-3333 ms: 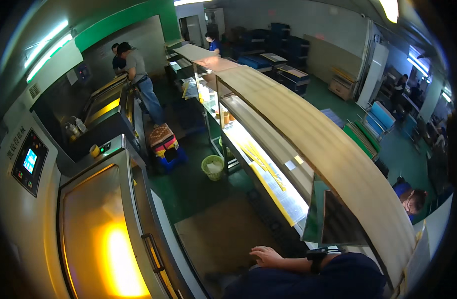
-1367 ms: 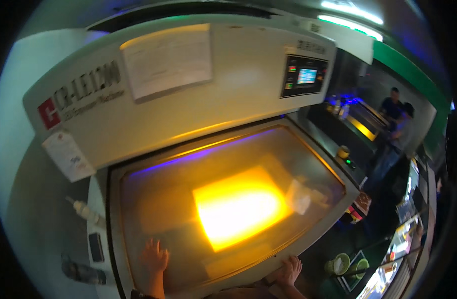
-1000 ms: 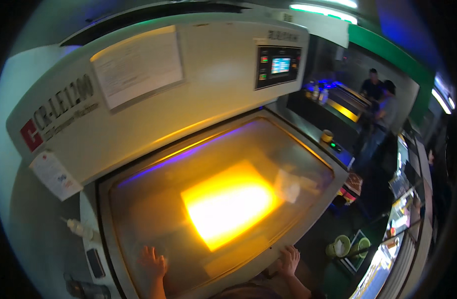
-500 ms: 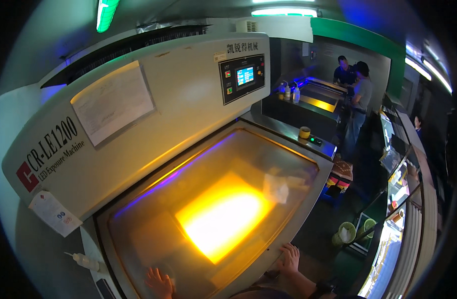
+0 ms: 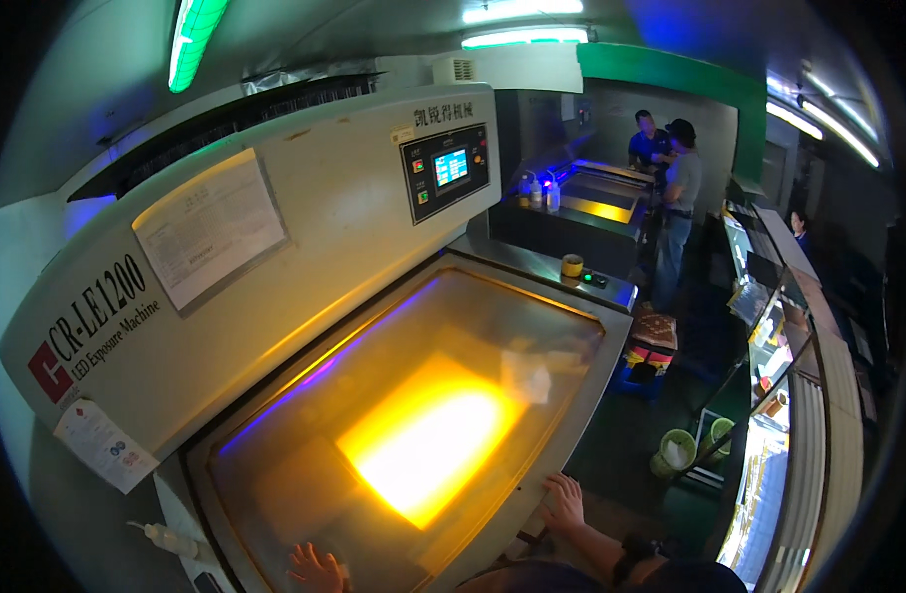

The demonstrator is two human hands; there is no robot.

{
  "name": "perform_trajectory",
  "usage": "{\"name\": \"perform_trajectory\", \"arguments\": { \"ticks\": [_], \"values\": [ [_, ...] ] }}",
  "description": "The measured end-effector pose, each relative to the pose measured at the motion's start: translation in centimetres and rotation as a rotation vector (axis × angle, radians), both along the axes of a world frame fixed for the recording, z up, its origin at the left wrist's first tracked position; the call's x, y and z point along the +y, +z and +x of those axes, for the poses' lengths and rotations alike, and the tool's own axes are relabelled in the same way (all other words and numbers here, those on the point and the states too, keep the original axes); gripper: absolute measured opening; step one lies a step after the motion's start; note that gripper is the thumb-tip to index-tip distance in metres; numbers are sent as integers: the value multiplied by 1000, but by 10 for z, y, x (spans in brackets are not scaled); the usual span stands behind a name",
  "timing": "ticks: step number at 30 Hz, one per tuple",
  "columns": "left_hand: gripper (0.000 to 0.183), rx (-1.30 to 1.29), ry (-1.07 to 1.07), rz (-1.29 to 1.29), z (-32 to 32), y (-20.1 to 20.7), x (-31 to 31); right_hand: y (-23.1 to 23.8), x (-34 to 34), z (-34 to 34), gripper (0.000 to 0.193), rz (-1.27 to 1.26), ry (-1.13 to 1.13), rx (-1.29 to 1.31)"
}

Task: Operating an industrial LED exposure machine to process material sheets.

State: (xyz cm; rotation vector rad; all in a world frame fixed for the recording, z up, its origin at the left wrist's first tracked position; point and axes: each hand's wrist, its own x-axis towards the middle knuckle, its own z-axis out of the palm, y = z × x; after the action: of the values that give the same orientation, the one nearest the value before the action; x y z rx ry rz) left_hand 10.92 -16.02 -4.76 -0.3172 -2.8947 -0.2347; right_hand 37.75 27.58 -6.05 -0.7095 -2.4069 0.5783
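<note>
At centre, the glowing bed point(image 5: 423, 316) of the pale machine point(image 5: 325, 212) is apparently being tended; for a further move, both hands would need to be lifted clear. The left hand point(image 5: 318, 570) is spread over the bed's near left corner; the right hand point(image 5: 564, 504) is laid on the near rim point(image 5: 537, 474), fingers loosely extended. Nothing is seen held.

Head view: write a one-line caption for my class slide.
Left hand spread at the near side of a yellow-lit machine bed, right hand at its metal rim, two people standing beyond.
</note>
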Motion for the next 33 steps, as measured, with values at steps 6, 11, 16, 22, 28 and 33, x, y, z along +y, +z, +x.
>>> {"name": "perform_trajectory", "arguments": {
  "ticks": [6, 11, 16, 22, 28, 33],
  "values": [
    [52, 197, -303, 222, 25, 11, 39, -8, -18, 9, 65, -87, -141, -98],
    [45, -192, -1024, 512, 101, 2, 117, -36, -69, 64, 68, -451, -148, -288],
    [40, -491, -1394, 490, 155, -17, 146, -158, -114, 151, 81, -689, 196, -712],
    [34, -709, -1200, 575, 169, -14, 121, -176, -132, 213, 72, -826, 2, -685],
    [35, -721, -1300, 664, 225, 21, 126, -151, -151, 254, 71, -896, 29, -742],
    [42, -1450, -1152, 387, 281, -73, 142, -139, -194, 295, 62, -969, 35, -496]
  ]
}}
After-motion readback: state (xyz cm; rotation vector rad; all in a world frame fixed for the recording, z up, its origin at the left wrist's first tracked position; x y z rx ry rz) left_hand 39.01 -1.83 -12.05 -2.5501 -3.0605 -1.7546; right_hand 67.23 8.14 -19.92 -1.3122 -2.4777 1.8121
